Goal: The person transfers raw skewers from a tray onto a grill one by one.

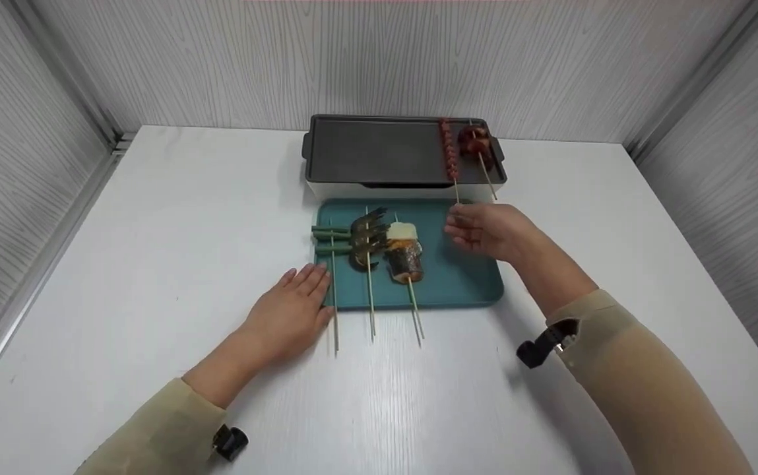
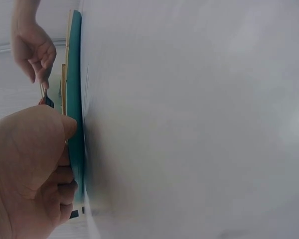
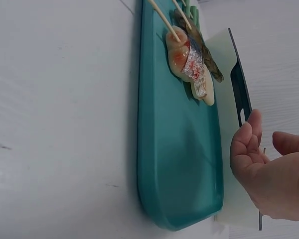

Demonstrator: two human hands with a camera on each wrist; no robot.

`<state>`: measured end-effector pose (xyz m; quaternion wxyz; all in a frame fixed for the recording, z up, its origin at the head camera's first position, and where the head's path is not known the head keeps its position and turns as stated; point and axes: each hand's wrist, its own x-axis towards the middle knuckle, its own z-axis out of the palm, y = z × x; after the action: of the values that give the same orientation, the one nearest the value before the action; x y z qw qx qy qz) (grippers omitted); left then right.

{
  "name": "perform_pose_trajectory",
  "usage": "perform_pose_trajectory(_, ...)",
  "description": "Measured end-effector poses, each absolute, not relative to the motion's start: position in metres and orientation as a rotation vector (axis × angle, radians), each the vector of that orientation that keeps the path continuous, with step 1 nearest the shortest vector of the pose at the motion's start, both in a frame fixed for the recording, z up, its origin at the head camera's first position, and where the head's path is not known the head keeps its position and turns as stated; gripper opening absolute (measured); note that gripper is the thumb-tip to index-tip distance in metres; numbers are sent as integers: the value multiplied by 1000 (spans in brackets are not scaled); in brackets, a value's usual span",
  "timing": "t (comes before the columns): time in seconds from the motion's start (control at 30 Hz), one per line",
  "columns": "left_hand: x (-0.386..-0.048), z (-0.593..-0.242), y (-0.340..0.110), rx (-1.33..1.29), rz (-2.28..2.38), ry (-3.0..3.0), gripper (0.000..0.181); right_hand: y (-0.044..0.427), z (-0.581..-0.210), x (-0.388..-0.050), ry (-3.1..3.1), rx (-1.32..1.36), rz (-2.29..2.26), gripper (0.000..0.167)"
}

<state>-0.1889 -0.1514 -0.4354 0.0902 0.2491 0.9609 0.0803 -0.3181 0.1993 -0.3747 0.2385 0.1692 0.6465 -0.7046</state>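
My right hand (image 1: 484, 227) pinches the stick end of a skewer of small red pieces (image 1: 449, 150), which lies on the right part of a dark grill plate (image 1: 372, 152). In the right wrist view that hand's curled fingers hide most of the stick. At the left edge of a teal tray (image 1: 458, 284), my left hand (image 1: 289, 313) rests with fairly straight fingers against the rim. On the tray lie a skewer of green vegetable pieces (image 1: 326, 250), a shrimp skewer (image 1: 360, 254) and a fish skewer (image 1: 406, 260), their sticks jutting over the front rim.
Beside the red skewer on the plate lies another skewer with dark reddish glossy pieces (image 1: 474, 142), its stick overhanging the front. The grill's white base (image 1: 405, 191) stands right behind the tray. A white table (image 1: 187, 218) carries everything, with grey wood-patterned panels (image 1: 385, 59) around it.
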Motion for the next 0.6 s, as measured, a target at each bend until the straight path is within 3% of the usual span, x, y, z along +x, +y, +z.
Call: perform_pose_trajectory(0.6,-190,-435,-151,748,214,2858,65,216,-378,-253,1798,168,-1782,53)
